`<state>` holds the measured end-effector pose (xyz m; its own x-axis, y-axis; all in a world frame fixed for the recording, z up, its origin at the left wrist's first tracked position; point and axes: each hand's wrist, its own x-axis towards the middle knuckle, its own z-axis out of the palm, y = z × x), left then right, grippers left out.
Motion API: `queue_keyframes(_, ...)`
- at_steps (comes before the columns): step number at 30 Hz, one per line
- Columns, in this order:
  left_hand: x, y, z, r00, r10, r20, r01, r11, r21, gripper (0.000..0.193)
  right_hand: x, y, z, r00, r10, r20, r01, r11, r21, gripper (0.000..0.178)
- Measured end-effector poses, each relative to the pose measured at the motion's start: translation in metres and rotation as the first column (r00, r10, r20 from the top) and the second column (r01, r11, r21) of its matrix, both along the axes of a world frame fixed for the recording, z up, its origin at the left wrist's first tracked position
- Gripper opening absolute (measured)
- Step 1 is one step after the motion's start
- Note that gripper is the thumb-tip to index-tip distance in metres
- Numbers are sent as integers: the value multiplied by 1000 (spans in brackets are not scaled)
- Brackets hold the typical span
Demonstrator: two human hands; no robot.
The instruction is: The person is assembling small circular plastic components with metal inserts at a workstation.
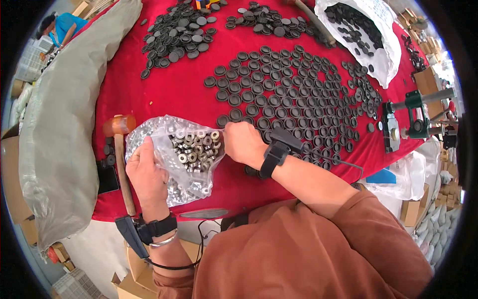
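Observation:
A clear plastic bag [166, 153] lies near the table's front edge, its mouth spread wide. Small shiny ring-shaped bearings [195, 148] fill it and show through the opening. My left hand [148, 174] is closed on the bag's left side, thumb up along the plastic. At the right rim, the fingers of my right hand [244, 142] are curled round the plastic, their tips partly hidden. Just beyond my right hand, many round black plastic caps [281, 91] lie spread in rows, hollow side up. A mallet [119, 126] with an amber head rests left of the bag.
Loose piles of black discs [181, 37] cover the far side of the red cloth [149, 89]. A white sack [391, 60] of black parts lies open at far right, near a green and metal hand press [416, 114]. A long grey wrapped bundle [64, 114] borders the left.

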<state>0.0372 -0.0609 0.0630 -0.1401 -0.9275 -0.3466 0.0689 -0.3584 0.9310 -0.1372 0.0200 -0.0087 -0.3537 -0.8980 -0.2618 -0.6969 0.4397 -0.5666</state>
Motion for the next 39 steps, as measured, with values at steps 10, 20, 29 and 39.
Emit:
queue_keyframes(10, -17, 11, -47, 859, -123, 496, 324, 882, -342, 28, 40, -35, -19, 804, 335, -491, -461, 873, -160, 44)
queue_keyframes(20, -22, 99, -18, 929, -48, 367, 190, 913, -361, 17, 45, -40, -9, 974, 215, -68, -225, 915, -334, 42)
queue_keyframes(29, -8, 140, -32, 750, -654, -104, 655, 755, -25, 15, 22, -50, -77, 955, 254, 153, -65, 683, -728, 35)
queue_keyframes(39, -34, 158, -72, 573, -693, -437, 807, 569, 157, 18, -1, -50, -16, -201, -159, 967, 208, 957, 200, 30)
